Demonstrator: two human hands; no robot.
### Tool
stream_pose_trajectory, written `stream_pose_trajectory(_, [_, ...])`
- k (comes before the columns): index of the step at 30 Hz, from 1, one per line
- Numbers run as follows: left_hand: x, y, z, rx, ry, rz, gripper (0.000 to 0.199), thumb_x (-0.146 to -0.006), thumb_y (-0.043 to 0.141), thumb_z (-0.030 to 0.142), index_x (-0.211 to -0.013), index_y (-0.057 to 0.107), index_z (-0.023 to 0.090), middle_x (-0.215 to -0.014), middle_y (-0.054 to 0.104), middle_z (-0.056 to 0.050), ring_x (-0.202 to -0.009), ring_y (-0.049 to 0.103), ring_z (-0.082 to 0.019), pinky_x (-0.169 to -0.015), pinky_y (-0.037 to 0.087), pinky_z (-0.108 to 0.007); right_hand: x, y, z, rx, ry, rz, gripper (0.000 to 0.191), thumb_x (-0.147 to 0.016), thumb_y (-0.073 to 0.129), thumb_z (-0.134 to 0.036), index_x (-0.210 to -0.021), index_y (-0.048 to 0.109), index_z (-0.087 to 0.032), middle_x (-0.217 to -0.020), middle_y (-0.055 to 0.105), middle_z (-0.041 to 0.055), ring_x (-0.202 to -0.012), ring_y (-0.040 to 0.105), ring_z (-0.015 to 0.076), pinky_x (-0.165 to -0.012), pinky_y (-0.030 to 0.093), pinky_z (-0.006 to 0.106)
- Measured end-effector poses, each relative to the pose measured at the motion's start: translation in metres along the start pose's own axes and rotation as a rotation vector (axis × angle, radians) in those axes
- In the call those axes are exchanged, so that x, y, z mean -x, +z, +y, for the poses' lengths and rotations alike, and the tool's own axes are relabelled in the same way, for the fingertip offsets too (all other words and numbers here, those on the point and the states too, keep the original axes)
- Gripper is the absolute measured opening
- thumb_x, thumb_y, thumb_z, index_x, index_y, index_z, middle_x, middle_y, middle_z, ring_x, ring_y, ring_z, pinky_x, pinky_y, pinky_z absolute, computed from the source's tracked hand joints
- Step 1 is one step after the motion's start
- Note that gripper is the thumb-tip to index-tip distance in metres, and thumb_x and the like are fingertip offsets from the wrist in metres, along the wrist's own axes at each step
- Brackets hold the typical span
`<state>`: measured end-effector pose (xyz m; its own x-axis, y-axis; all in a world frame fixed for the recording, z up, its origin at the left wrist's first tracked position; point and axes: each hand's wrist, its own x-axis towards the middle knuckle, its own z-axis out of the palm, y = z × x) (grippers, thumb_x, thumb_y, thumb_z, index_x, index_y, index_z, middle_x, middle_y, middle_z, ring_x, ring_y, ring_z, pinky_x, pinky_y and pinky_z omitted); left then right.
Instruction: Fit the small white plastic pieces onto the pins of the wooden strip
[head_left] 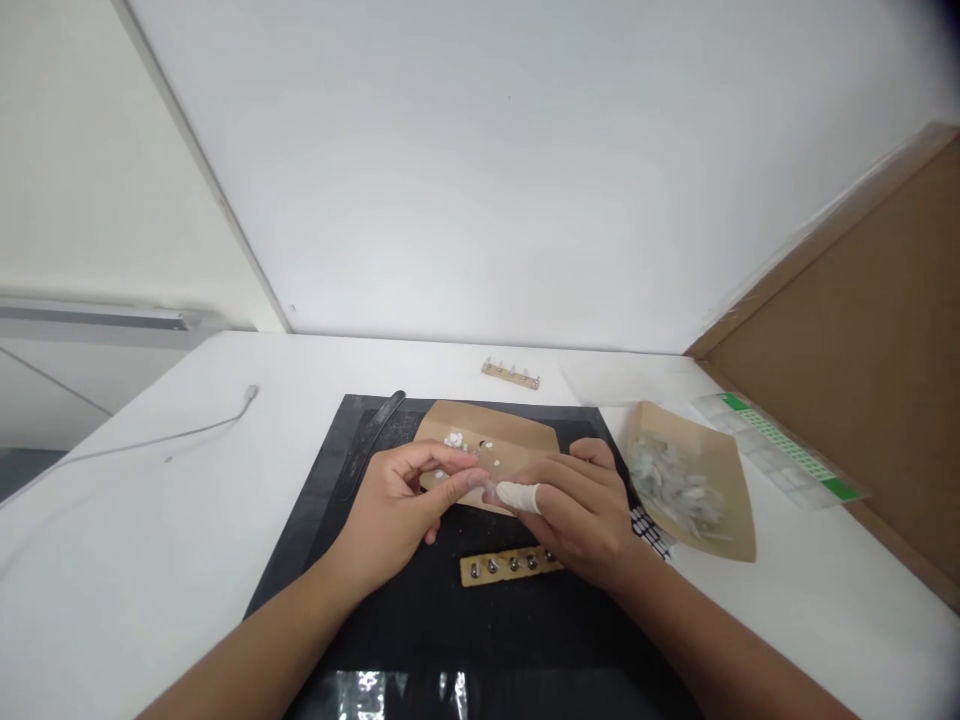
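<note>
My left hand (409,500) and my right hand (574,505) meet over the near edge of a brown paper tray (525,428). Left thumb and index finger are pinched together around something small and pale, too small to name. The right fingers are closed at the same spot, and a white wrap covers one fingertip. Small white round pieces (454,440) lie in the tray behind the hands. Below the right hand, a tan strip with several round metal parts (510,566) rests on the black mat (420,640), its right end partly hidden.
A second paper tray (739,500) on the right holds clear plastic bits (667,480). Beyond it lies a clear case with a green label (787,445). Another strip (510,374) sits at the back. A black curved tool (375,430) and a white cable (187,433) lie leftward.
</note>
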<state>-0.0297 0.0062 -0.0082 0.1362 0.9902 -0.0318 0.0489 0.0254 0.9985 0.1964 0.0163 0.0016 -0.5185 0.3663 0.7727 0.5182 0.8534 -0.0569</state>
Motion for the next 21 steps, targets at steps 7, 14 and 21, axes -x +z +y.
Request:
stream_pose_trajectory(7, [-0.002,-0.003,-0.004,0.068,-0.006,0.02,0.029,-0.086,0.083,0.044,-0.098,0.079,0.018,-0.094,0.079,-0.007,-0.041,0.047,-0.002,-0.035,0.034,-0.016,-0.001,-0.003,0.003,-0.002,0.001,-0.061,0.02,-0.097,0.073,-0.013,-0.083,0.06,-0.02,-0.086,0.079,-0.0032,-0.066,0.071,0.0116,-0.07,0.033,0.036])
stream_pose_trajectory(14, [-0.004,-0.007,-0.006,0.087,0.01,0.056,0.029,-0.086,0.083,0.043,-0.098,0.077,0.017,-0.098,0.078,-0.008,-0.04,0.048,-0.002,-0.034,0.035,-0.016,-0.002,-0.001,-0.001,-0.249,0.225,0.127,0.01,-0.095,0.078,-0.018,-0.1,0.072,-0.024,-0.092,0.084,0.0009,-0.073,0.076,0.0169,-0.069,0.047,0.035])
stream_pose_trajectory(21, [-0.004,-0.008,-0.005,0.0,0.062,0.077,0.029,-0.087,0.082,0.043,-0.098,0.077,0.017,-0.1,0.078,-0.008,-0.039,0.05,-0.001,-0.034,0.035,-0.016,0.002,-0.005,-0.009,-0.41,0.448,0.129,0.027,-0.1,0.067,-0.012,-0.121,0.071,-0.03,-0.104,0.084,0.0005,-0.094,0.08,0.0199,-0.083,0.064,0.034])
